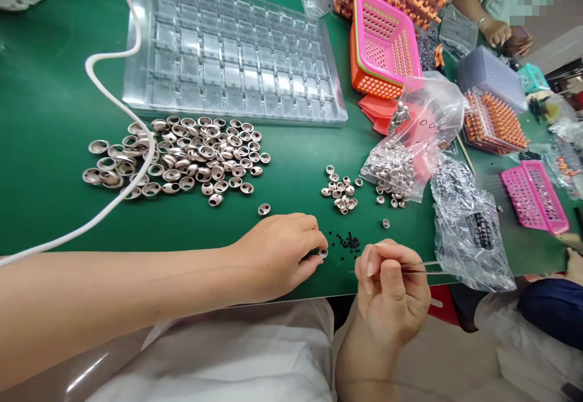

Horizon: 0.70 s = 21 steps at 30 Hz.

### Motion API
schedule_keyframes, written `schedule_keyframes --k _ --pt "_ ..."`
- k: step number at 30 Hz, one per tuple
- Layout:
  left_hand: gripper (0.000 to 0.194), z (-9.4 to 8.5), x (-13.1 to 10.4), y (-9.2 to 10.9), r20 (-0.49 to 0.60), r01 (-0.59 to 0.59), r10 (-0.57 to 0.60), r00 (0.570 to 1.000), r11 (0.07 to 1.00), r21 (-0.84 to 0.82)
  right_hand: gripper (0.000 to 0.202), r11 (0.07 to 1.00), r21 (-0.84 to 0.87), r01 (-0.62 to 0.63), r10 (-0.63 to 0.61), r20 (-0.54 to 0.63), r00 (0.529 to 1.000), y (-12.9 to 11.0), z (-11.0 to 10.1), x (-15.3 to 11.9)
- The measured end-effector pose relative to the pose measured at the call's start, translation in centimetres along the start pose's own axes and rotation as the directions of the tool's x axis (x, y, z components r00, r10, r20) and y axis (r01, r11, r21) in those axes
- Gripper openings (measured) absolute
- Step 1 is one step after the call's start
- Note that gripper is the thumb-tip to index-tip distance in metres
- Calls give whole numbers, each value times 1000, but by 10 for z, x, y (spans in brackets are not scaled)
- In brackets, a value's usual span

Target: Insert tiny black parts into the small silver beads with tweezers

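Observation:
Between the thumb and fingers of my left hand (285, 253) is a small silver ring-shaped metal part (323, 253), pinched close to the table's front edge. My right hand (394, 283) is closed around thin metal tweezers (421, 268), whose tips point left toward the ring part. Tiny black pieces (350, 242) lie scattered between the two hands. Beyond them sits a small cluster of silver ring parts (339, 190). To the left spreads a large pile of similar ring parts (195, 153), and a single one (263, 209) rests just behind my left hand.
A clear compartment tray (237, 56) stands at the back, and a white cable (102, 83) crosses the pile. On the right are a plastic bag of metal parts (396, 165), a crumpled bag (473, 226) and stacked baskets (387, 44). A co-worker's hand (495, 30) shows far right.

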State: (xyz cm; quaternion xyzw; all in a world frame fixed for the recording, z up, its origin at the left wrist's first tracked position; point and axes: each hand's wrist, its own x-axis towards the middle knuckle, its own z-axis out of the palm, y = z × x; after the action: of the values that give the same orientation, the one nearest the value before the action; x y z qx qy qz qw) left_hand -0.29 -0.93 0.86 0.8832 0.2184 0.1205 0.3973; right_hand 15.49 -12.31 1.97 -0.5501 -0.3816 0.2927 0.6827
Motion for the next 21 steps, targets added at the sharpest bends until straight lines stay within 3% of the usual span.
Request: schedule_keyframes --k 4,8,11,15,21 --pt "13 -2 -1 0 -45 -37 30 999 986 -160 12 955 -291 -66 73 15 997 -8 -12 -8" --pt "13 -5 -1 3 -50 -63 50 997 954 -292 21 862 -500 85 14 192 981 -11 -20 -15" --pt "14 -7 -2 7 -44 -76 65 997 938 -338 35 794 -548 262 -56 365 929 -9 -24 -16" --pt "16 -8 -2 8 -30 -109 105 994 929 -354 44 683 -549 481 -195 497 845 -2 -30 -15" --pt "15 -9 -2 8 -20 -165 168 986 929 -332 37 556 -516 652 -260 637 726 7 -44 -14"
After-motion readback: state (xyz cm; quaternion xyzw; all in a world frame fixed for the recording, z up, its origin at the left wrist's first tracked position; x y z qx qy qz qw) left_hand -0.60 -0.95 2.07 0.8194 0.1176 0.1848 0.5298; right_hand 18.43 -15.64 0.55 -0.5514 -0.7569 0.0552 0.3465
